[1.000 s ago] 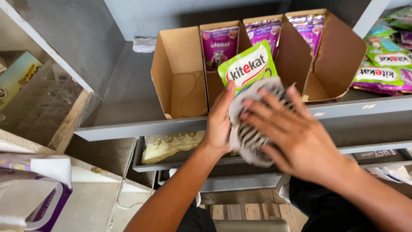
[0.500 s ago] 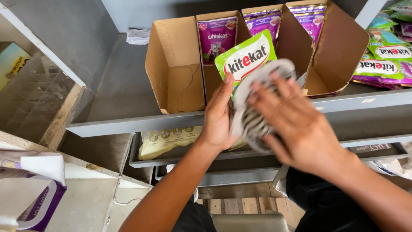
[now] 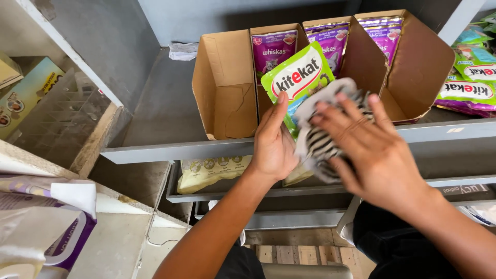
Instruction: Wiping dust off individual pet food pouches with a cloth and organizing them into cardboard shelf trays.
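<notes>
Head view looks down on two bare forearms reaching up from the bottom of the frame toward a grey shelf (image 3: 170, 150). Left hand (image 3: 274, 142) sits at centre, arm rising from the lower middle, wrist straight, fingers pointing up and closed around the lower edge of a green pouch (image 3: 298, 77); the thumb lies along the pouch's left side. That pouch stands tilted just in front of the cardboard trays, its top leaning toward the upper right. Right hand (image 3: 372, 150) comes in from the lower right, palm down and fingers spread wide, pressed flat over a striped cloth (image 3: 318, 142) that covers the pouch's right side; the hand is blurred, so how firmly it grips the cloth is hard to judge.

Behind the hands, an empty box (image 3: 225, 82) stands open at upper centre, with purple pouches (image 3: 273, 49) upright in the trays beside it. More green pouches (image 3: 470, 88) lie at the right edge. On the lower shelf, a pale yellow bag (image 3: 212, 173) lies flat, left of the left wrist.
</notes>
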